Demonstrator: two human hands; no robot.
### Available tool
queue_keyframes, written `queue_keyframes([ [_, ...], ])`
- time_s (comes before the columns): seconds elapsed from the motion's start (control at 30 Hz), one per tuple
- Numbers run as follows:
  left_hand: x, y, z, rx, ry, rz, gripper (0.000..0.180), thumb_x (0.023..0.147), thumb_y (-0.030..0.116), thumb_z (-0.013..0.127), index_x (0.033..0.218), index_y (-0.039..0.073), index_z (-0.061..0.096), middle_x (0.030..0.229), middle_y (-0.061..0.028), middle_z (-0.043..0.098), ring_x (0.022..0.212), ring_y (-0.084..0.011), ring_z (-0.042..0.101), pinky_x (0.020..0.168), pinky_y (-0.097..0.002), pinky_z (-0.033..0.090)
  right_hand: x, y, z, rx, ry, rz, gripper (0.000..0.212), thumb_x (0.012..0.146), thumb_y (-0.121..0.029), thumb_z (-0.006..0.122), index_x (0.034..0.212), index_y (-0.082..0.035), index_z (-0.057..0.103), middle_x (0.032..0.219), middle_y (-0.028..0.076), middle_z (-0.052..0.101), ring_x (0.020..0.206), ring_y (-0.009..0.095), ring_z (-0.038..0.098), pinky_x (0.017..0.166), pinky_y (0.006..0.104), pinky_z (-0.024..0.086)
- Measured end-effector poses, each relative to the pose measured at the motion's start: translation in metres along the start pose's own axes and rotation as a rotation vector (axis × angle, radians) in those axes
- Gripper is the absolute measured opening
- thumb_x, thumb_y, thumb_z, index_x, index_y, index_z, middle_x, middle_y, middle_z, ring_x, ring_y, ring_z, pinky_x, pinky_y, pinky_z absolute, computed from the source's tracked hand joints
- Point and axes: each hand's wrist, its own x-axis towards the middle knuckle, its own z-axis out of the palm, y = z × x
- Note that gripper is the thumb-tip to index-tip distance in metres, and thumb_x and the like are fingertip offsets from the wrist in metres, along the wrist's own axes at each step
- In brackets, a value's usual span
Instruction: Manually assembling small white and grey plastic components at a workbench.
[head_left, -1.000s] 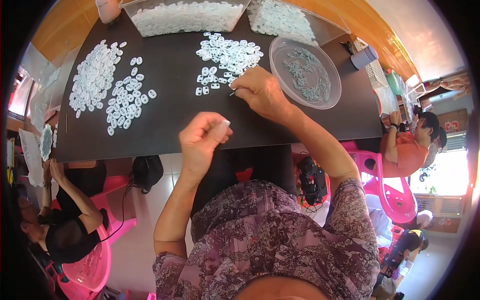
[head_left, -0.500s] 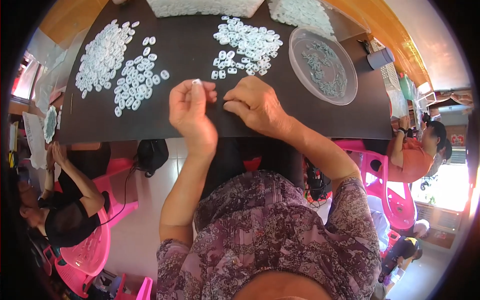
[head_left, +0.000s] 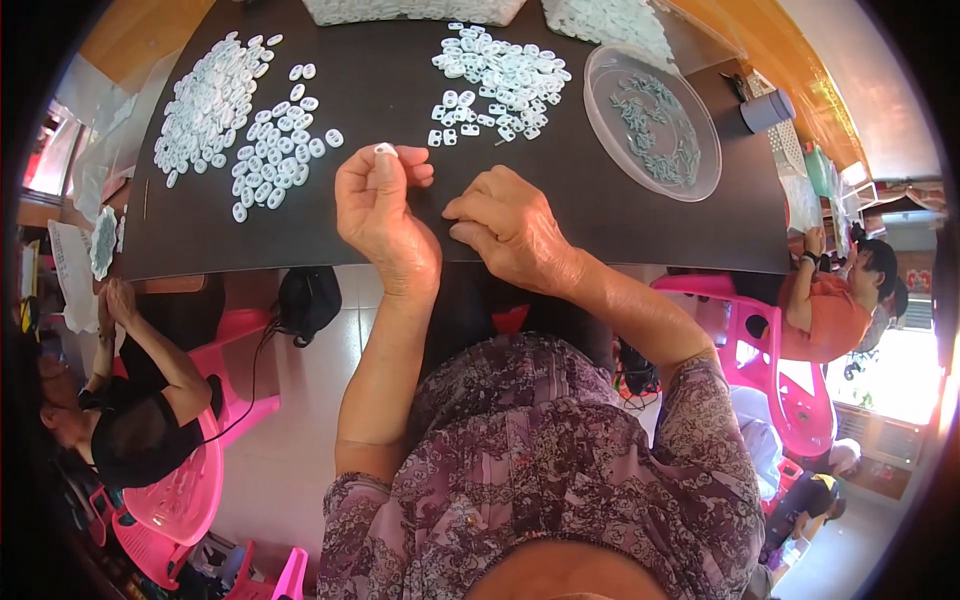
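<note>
Between the thumb and fingers of my left hand (head_left: 385, 215) a small white plastic piece (head_left: 385, 149) is pinched, its tip showing above the thumb. My right hand (head_left: 518, 228) is close by on the right, apart from the left, over the table's near part. Its fingers are curled together, and whatever they may hold is hidden. Beyond my left hand lies a loose group of white oval two-holed pieces (head_left: 280, 155), with a denser heap of white pieces (head_left: 210, 105) farther left. Ahead of my right hand is a pile of white rectangular two-holed pieces (head_left: 500, 75).
A round clear plastic dish (head_left: 716, 150) at the right holds small grey-green pins (head_left: 650, 125). Behind stand a clear container (head_left: 420, 14) and a bag of white pieces (head_left: 610, 30). A grey cup (head_left: 768, 111) is at far right. People sit on pink chairs at both sides.
My right hand has drawn slightly back toward me, its fingers still curled. My left hand has shifted a little left and away, keeping the white piece. The view has tilted slightly.
</note>
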Motion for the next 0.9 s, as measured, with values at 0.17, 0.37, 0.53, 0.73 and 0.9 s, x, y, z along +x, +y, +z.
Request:
queue_keyframes([
  [0.17,0.000,0.000,-0.003,-0.068,0.031,0.012,0.012,0.091,0.011,0.053,0.095,0.000,0.050,0.081,-0.0119,0.062,0.067,-0.0147,0.056,0.063,-0.0270,0.046,0.001,-0.003,0.007,0.024,0.019,-0.009,0.017,0.066,-0.001,0.068,0.083,-0.005,0.064,0.076,0.007,0.056,0.071,0.025,0.051,0.063,0.0352,0.043],
  [0.37,-0.003,-0.001,0.002,0.000,0.050,0.065,0.012,0.091,0.011,0.053,0.095,-0.001,0.050,0.081,-0.0124,0.062,0.066,-0.0146,0.055,0.063,-0.0269,0.046,0.000,-0.002,0.007,0.011,0.026,-0.022,0.019,0.065,0.000,0.068,0.083,-0.004,0.063,0.076,0.007,0.055,0.071,0.025,0.051,0.062,0.0353,0.043],
  [0.53,-0.002,-0.001,0.000,-0.010,0.030,0.057,0.014,0.090,0.012,0.055,0.096,0.000,0.050,0.082,-0.0129,0.062,0.067,-0.0146,0.057,0.063,-0.0271,0.046,0.000,-0.001,0.013,-0.052,0.052,-0.076,0.015,0.066,0.000,0.065,0.080,-0.003,0.062,0.075,0.007,0.054,0.069,0.025,0.050,0.060,0.0346,0.042],
  [0.73,-0.003,0.000,-0.001,-0.002,-0.015,0.036,0.014,0.090,0.012,0.055,0.096,0.000,0.051,0.082,-0.0126,0.062,0.067,-0.0146,0.057,0.063,-0.0271,0.046,0.010,-0.004,0.011,-0.221,0.018,-0.244,0.011,0.064,0.001,0.061,0.070,-0.003,0.053,0.070,0.008,0.047,0.064,0.024,0.046,0.056,0.0358,0.040],
  [0.9,-0.003,0.004,-0.001,-0.023,-0.031,0.017,0.013,0.089,0.011,0.056,0.095,0.000,0.051,0.081,-0.0121,0.062,0.067,-0.0143,0.055,0.061,-0.0261,0.046,0.012,0.002,0.016,-0.225,0.094,-0.237,0.013,0.062,0.002,0.061,0.069,-0.003,0.051,0.068,0.008,0.046,0.063,0.026,0.046,0.056,0.0370,0.040],
])
